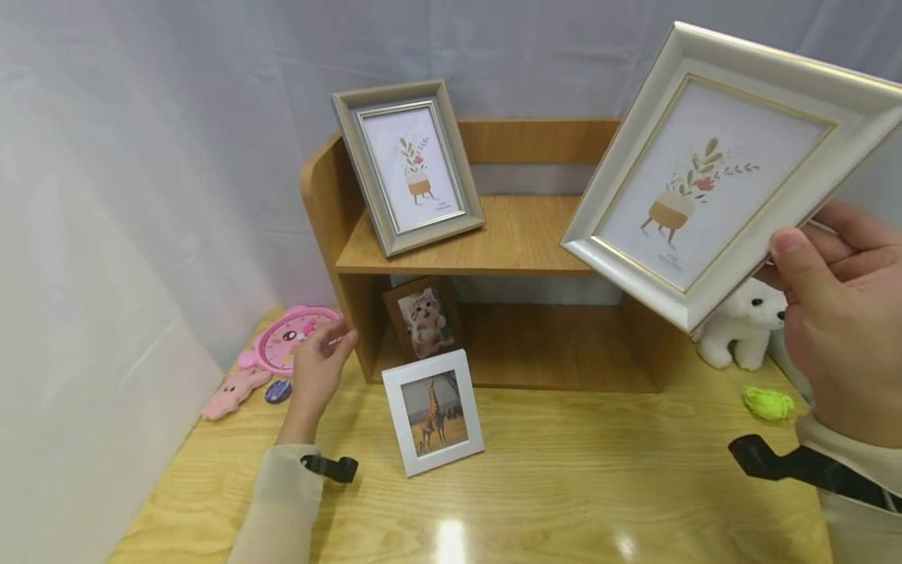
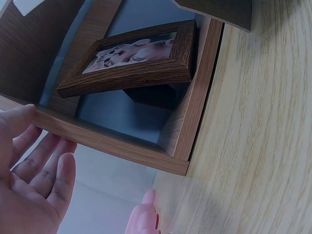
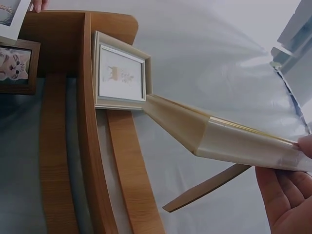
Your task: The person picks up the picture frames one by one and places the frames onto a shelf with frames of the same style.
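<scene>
White picture frame (image 1: 726,176) is raised in front of the right end of the wooden shelf (image 1: 528,235); the right hand (image 1: 856,313) grips it by one edge between thumb and fingers, a hold that likely keeps the picture untouched. Its support leg (image 3: 207,187) juts out behind, as it would for standing unaided. Held there, the frame hides part of the shelf and of a white plush dog (image 1: 740,321) from the head camera.

On the table (image 1: 564,470), a giraffe frame (image 1: 433,415) stands tilted before the lower compartment, partly in the way of its left side. The left hand (image 1: 320,360) grasps nothing, fingers loosely bent beside the shelf's side panel; whether it presses there for steadiness, I cannot tell. Around it lie a dark blue oval, a pink toy and a pink clock (image 1: 296,341); a green tassel ball (image 1: 768,402) sits rightward.

Farther in, a kitten frame (image 1: 423,317) leans back in the lower compartment. Above, a beige frame (image 1: 409,168) takes up the upper board's left end, probably resting on its own leg.
</scene>
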Available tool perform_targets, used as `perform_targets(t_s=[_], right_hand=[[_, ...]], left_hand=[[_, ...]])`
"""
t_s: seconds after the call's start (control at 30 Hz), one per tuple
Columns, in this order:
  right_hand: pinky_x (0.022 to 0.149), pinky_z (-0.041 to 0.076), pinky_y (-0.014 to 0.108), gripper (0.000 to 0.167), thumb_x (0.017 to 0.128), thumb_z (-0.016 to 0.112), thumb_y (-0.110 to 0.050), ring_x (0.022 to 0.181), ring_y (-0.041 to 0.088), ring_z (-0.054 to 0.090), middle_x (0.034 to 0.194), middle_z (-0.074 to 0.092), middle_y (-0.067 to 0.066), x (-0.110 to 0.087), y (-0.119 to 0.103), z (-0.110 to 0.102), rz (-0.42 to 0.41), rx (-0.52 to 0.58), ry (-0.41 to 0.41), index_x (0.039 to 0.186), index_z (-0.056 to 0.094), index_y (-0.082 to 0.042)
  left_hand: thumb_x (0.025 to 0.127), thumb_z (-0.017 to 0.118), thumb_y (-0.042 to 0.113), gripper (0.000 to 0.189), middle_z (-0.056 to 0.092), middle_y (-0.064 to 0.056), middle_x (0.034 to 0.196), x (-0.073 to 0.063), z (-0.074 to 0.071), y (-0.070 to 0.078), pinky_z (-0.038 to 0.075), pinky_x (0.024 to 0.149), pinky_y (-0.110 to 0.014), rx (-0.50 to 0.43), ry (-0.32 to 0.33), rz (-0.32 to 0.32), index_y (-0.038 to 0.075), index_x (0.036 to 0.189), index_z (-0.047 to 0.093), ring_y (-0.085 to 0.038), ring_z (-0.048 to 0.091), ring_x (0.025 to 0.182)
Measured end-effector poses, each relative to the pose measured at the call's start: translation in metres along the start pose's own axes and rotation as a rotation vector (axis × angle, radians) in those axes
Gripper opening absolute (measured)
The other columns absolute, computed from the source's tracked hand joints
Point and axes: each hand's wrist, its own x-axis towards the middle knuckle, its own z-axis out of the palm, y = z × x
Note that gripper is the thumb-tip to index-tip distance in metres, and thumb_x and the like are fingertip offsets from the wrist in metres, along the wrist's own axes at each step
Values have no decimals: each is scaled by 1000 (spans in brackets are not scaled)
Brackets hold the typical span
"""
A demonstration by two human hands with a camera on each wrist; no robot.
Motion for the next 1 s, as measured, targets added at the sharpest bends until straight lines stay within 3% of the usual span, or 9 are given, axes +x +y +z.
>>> perform_targets(t_s=[0.1,0.3,0.5,0.8,1.0], right_hand=[[79,60,31,41,88,64,14,96,31,70,118,64,30,9,4,2,-14,-17,8,127,53,17],[69,61,32,39,82,65,21,83,30,72,102,68,31,26,16,4,-50,72,-1,119,52,25],[69,61,30,38,80,69,19,84,29,71,102,69,29,41,25,9,-55,20,-4,115,56,24],[70,60,29,34,80,73,14,84,26,72,101,71,24,56,36,11,-8,-30,11,111,61,19],[71,59,30,33,80,74,13,84,24,73,100,72,21,64,43,9,78,-19,22,111,63,14]], left_hand=[[97,66,29,44,62,-17,128,0,0,0,54,93,-31,1,-1,-6,1,131,59,-31,62,113],[98,65,28,45,61,-19,129,0,0,-1,54,93,-30,3,0,-1,0,131,58,-34,61,115],[97,65,29,44,62,-18,128,0,0,0,54,92,-30,-3,1,1,1,131,59,-32,62,114],[97,66,28,43,62,-18,128,1,0,-2,54,91,-26,-5,4,5,1,130,60,-31,62,113],[97,66,27,43,62,-19,128,0,0,-2,54,92,-26,-8,2,16,0,130,60,-33,62,114]])
